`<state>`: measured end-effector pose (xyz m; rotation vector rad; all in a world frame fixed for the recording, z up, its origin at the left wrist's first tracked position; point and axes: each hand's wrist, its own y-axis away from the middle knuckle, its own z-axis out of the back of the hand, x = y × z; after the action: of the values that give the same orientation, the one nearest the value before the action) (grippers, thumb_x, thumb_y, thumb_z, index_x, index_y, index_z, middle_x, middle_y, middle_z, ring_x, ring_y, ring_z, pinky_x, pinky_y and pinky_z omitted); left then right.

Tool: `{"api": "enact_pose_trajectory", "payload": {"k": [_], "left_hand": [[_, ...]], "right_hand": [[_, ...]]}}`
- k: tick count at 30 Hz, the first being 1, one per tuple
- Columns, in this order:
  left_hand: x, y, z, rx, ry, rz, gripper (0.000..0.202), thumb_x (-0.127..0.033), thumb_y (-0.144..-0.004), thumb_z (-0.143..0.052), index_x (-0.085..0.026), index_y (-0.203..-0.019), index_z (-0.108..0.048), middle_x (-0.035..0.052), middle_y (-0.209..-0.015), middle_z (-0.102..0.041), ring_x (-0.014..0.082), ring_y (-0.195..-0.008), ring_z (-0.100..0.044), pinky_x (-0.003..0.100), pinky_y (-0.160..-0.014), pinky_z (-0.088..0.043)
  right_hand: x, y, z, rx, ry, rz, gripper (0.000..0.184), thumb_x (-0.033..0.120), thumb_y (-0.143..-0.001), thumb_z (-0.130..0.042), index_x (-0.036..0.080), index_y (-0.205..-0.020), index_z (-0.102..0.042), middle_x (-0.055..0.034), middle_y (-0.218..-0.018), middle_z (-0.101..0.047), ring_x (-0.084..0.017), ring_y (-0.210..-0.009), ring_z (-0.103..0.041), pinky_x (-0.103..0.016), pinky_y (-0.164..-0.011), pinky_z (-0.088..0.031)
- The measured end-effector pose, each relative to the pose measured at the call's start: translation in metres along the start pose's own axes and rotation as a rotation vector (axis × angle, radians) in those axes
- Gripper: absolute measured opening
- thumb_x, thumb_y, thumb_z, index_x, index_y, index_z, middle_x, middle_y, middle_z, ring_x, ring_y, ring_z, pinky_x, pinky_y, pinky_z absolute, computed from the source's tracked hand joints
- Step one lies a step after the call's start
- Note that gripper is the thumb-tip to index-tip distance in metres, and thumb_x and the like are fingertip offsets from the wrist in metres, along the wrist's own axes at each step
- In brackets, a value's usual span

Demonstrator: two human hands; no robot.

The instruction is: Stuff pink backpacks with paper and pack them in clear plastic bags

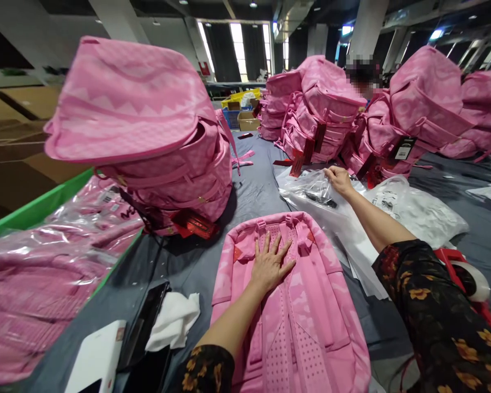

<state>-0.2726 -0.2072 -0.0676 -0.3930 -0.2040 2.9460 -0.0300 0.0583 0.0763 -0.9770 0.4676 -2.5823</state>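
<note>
A pink backpack (306, 322) lies back-side up on the grey table (253, 191) in front of me. My left hand (270, 265) rests flat on its upper back panel, fingers spread. My right hand (339, 179) reaches forward and to the right, fingers closed on the edge of a clear plastic bag (311, 191) that lies on a stack of similar bags (413, 210).
A tall pile of pink backpacks (155, 136) stands at the left, with more piles (323, 109) at the back and a person behind them. Bagged backpacks (45, 267) fill a green bin at left. A tape dispenser (470, 281), white cloth (174, 319) and phone (145, 322) lie nearby.
</note>
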Motion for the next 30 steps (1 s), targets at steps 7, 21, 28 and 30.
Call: {"api": "enact_pose_trajectory", "payload": {"k": [7, 21, 28, 30], "left_hand": [[-0.010, 0.001, 0.015, -0.170, 0.457, 0.020, 0.064, -0.056, -0.083, -0.072, -0.030, -0.141, -0.063, 0.0112, -0.159, -0.047, 0.0405, -0.156, -0.021, 0.066, -0.125, -0.003], [-0.050, 0.116, 0.049, -0.735, 1.884, 0.814, 0.042, -0.037, -0.046, -0.094, -0.015, -0.072, -0.069, 0.0008, -0.068, -0.070, 0.0102, -0.059, -0.062, 0.024, -0.064, -0.048], [-0.018, 0.142, 0.045, -0.656, 1.290, 0.678, 0.053, -0.055, -0.072, -0.079, -0.020, -0.052, -0.044, -0.0061, -0.049, -0.042, 0.0082, -0.048, -0.039, 0.024, -0.053, -0.034], [-0.010, 0.158, 0.049, -0.591, 1.029, 0.622, 0.055, -0.051, -0.080, -0.072, -0.022, -0.049, -0.037, -0.0056, -0.048, -0.036, 0.0105, -0.048, -0.039, 0.026, -0.056, -0.036]], "right_hand": [[0.117, 0.053, 0.005, 0.300, -0.266, 0.409, 0.059, 0.070, -0.087, -0.054, 0.016, -0.064, -0.061, 0.0024, -0.056, -0.046, -0.010, -0.057, -0.039, -0.024, -0.057, -0.030], [0.202, 0.226, -0.068, 0.812, -0.311, 0.431, 0.045, 0.057, -0.081, -0.075, 0.016, -0.096, -0.066, -0.0048, -0.085, -0.067, -0.015, -0.070, -0.059, -0.025, -0.064, -0.042], [0.166, 0.248, -0.070, 0.856, -0.620, -0.118, 0.034, 0.047, -0.085, -0.071, 0.019, -0.076, -0.054, -0.0014, -0.072, -0.065, -0.014, -0.066, -0.061, -0.028, -0.065, -0.050], [0.164, 0.237, -0.071, 0.662, -0.615, -0.331, 0.025, 0.038, -0.093, -0.059, 0.022, -0.079, -0.046, 0.0007, -0.068, -0.062, -0.013, -0.061, -0.059, -0.027, -0.061, -0.049]]}}
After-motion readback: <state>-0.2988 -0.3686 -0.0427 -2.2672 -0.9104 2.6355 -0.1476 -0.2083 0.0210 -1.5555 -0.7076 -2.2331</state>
